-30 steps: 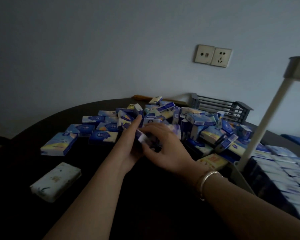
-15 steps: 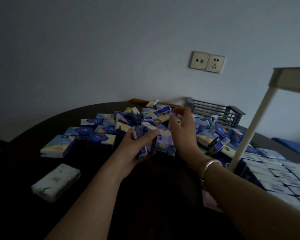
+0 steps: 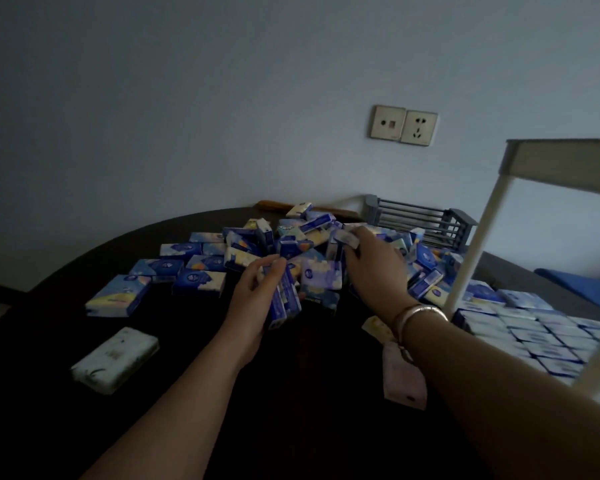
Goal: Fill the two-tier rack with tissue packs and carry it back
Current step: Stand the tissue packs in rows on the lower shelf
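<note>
A heap of blue and white tissue packs (image 3: 312, 233) lies across the far half of the dark round table (image 3: 49, 410). My left hand (image 3: 257, 289) grips a small stack of upright tissue packs (image 3: 284, 296) at the heap's near edge. My right hand (image 3: 371, 265) reaches into the heap and pinches one tissue pack (image 3: 347, 239) with its fingertips. The white two-tier rack (image 3: 471, 237) stands at the right; its lower tier (image 3: 541, 334) is lined with rows of packs, and its upper shelf (image 3: 565, 164) juts in at the frame's edge.
A grey slatted basket (image 3: 420, 220) stands behind the heap by the wall. A pale green-printed pack (image 3: 115, 358) and a blue pack (image 3: 118, 296) lie apart at the left. A pink pack (image 3: 402, 375) rests under my right forearm. Sockets (image 3: 404, 125) are on the wall.
My left hand went from lying flat by the heap to gripping a stack of packs. My right hand moved from beside it deeper into the heap and took a pack.
</note>
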